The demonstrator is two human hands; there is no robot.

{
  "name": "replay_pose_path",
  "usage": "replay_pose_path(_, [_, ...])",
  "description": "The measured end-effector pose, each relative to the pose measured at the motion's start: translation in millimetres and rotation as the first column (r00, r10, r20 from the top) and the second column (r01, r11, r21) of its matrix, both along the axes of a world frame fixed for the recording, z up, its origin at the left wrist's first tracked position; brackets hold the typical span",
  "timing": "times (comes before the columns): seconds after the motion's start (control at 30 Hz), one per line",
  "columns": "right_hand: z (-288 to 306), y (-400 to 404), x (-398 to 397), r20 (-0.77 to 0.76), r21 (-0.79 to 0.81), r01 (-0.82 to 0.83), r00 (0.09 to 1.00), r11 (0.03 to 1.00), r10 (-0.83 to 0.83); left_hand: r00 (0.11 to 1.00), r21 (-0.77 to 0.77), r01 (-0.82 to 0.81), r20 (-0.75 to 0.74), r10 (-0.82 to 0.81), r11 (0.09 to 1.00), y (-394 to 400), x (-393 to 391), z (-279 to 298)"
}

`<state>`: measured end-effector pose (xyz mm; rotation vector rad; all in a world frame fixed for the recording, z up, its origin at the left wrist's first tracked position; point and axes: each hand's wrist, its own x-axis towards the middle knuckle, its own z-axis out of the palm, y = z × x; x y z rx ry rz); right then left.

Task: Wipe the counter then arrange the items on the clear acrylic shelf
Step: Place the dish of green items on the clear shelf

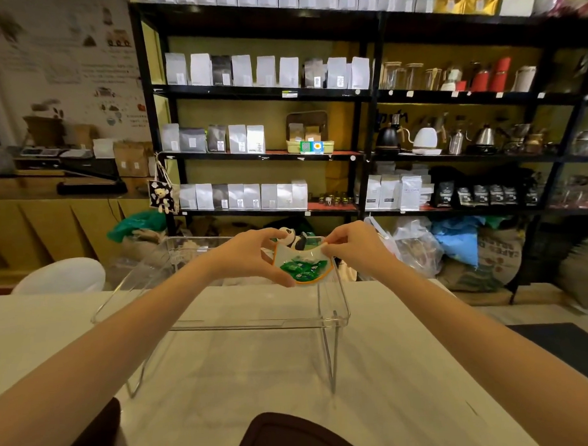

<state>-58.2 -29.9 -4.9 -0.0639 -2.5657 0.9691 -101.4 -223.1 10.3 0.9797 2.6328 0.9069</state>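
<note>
A clear acrylic shelf (pixel 336 316) stands on the white counter (pixel 407 369) in front of me. Over its right part I hold a small clear bag (pixel 304 267) with an orange edge, filled with green wrapped candies. My left hand (pixel 253 254) grips the bag's left side and bottom. My right hand (pixel 353 245) pinches its top right corner. A small panda figure (pixel 295 239) stands at the shelf's far edge, partly hidden behind the bag and my fingers.
A dark brown object (pixel 293 436) lies at the counter's near edge, and another dark shape (pixel 100 433) is at the lower left. A white chair (pixel 61 276) sits beyond the counter at left. Black shelving (pixel 365 97) with bags and kettles fills the back wall.
</note>
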Motion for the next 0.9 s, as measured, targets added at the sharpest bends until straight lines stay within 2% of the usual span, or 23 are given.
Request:
replay_pose_path(0.5, [-4, 1, -12, -0.059, -0.029, 0.071, 0.996, 0.997, -0.073, 0.993, -0.009, -0.056, -0.102, 0.055, 0.998, 3, 3, 1])
replay_pose_path(0.9, [-3, -4, -9, -0.037, 0.011, 0.105, 0.994, 0.994, -0.105, 0.981, -0.158, -0.061, -0.192, 0.029, 0.986, 5, 2, 4])
